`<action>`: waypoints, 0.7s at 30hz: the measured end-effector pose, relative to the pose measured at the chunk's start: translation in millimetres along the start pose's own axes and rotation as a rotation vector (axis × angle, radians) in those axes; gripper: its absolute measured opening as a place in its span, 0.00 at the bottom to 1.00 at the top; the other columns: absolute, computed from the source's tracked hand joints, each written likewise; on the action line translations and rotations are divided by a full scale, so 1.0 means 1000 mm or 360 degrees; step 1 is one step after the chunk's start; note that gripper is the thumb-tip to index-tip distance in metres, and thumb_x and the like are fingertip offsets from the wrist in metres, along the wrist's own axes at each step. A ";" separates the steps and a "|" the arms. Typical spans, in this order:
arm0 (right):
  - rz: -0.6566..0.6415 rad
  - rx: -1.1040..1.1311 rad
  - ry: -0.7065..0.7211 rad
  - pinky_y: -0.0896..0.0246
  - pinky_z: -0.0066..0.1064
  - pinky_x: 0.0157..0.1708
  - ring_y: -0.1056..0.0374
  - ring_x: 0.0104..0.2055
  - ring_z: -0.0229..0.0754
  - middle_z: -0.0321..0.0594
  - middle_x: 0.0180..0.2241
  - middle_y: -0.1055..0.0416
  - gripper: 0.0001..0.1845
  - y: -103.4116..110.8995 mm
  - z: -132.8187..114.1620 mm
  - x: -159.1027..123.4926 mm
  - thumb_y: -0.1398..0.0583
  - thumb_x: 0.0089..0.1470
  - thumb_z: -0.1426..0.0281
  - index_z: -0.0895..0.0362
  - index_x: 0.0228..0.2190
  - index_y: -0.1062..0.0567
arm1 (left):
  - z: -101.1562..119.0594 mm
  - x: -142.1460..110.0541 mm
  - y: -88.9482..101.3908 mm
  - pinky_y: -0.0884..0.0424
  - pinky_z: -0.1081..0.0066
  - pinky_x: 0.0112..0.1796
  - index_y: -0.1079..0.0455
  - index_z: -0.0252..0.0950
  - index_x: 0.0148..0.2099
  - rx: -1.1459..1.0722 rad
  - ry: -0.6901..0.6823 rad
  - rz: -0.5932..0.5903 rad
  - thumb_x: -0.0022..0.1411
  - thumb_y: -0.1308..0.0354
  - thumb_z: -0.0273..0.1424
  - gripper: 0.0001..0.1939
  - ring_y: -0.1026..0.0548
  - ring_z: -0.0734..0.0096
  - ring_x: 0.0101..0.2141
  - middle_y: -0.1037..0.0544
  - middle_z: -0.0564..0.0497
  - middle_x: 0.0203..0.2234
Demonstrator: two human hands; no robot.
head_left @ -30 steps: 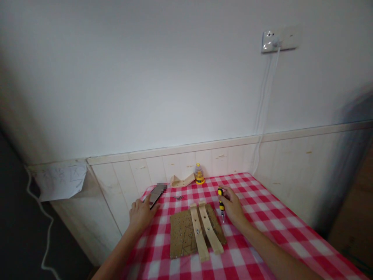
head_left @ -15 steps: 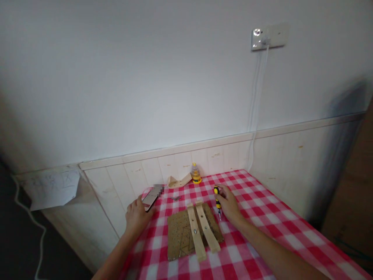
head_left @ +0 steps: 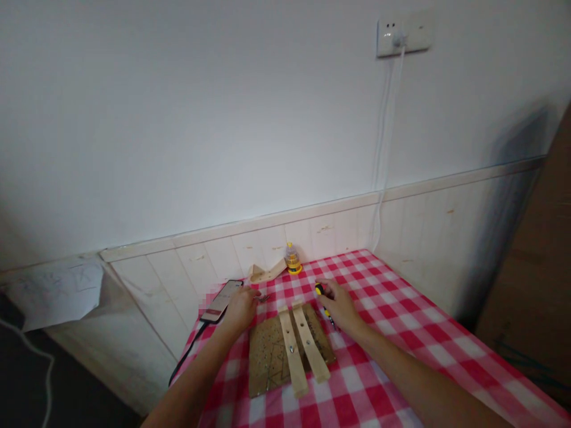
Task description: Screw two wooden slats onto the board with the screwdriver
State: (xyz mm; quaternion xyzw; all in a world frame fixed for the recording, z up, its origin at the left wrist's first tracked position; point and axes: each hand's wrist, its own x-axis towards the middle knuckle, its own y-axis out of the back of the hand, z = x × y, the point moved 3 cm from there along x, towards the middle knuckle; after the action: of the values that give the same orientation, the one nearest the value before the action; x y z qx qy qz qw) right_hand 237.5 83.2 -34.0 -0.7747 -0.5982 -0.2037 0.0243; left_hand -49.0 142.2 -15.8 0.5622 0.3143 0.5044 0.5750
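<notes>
My right hand (head_left: 341, 304) is closed round the yellow and black handle of a screwdriver (head_left: 325, 304), its tip slanting down beside the board's right edge. My left hand (head_left: 242, 306) reaches with fingers extended to a small heap of metal screws (head_left: 264, 298), too small to make out singly. Between my hands lies a brown board (head_left: 267, 351) with pencilled lines. Two pale wooden strips (head_left: 293, 356) with holes rest across it side by side; a metal fastener sits in each.
A phone (head_left: 220, 302) with a dark strap lies left of my left hand. Against the wall stand a yellow-capped screwdriver-bit holder (head_left: 293, 260) and an angled wooden piece (head_left: 266, 273). The checked tablecloth (head_left: 370, 362) covers the table; a socket with a white cord (head_left: 397, 38) is above.
My left hand has left the phone and moved right to the screws. The screwdriver in my right hand has tilted more. The whole view has shifted slightly.
</notes>
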 end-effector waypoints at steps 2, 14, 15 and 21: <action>-0.0058 -0.0027 0.0007 0.38 0.30 0.29 0.31 0.29 0.40 0.35 0.26 0.26 0.20 -0.002 -0.003 -0.002 0.41 0.45 0.76 0.56 0.42 0.21 | 0.000 0.002 -0.001 0.35 0.67 0.53 0.20 0.33 0.46 0.0031 0.0002 -0.0045 0.62 0.48 0.23 0.16 0.26 0.59 0.51 0.19 0.41 0.45; -0.0154 -0.0201 0.0044 0.38 0.29 0.31 0.30 0.30 0.41 0.36 0.29 0.23 0.19 -0.006 -0.007 -0.002 0.41 0.46 0.79 0.56 0.41 0.21 | -0.013 0.004 -0.006 0.34 0.70 0.43 0.21 0.33 0.36 0.0007 0.0175 -0.0132 0.62 0.46 0.26 0.12 0.22 0.61 0.41 0.19 0.41 0.36; -0.0159 -0.0221 0.0046 0.38 0.29 0.30 0.30 0.30 0.41 0.37 0.29 0.23 0.20 -0.006 -0.007 -0.002 0.41 0.46 0.80 0.56 0.42 0.21 | -0.013 0.004 -0.005 0.34 0.69 0.43 0.21 0.33 0.35 -0.0023 0.0172 -0.0114 0.62 0.46 0.26 0.11 0.23 0.61 0.41 0.19 0.41 0.36; -0.0181 -0.0356 0.0081 0.39 0.28 0.30 0.30 0.30 0.40 0.38 0.31 0.23 0.24 -0.006 -0.009 -0.005 0.41 0.48 0.81 0.58 0.47 0.24 | -0.008 -0.006 0.004 0.34 0.69 0.40 0.26 0.33 0.32 -0.0347 0.0168 -0.0005 0.60 0.48 0.25 0.09 0.24 0.62 0.37 0.21 0.44 0.31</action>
State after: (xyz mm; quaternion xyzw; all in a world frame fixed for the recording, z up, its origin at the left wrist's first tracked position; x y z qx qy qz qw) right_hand 228.0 78.3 -29.1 -0.7320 -0.6138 -0.2897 -0.0588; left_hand -58.8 138.2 -14.5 0.4684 0.2883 0.5636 0.6163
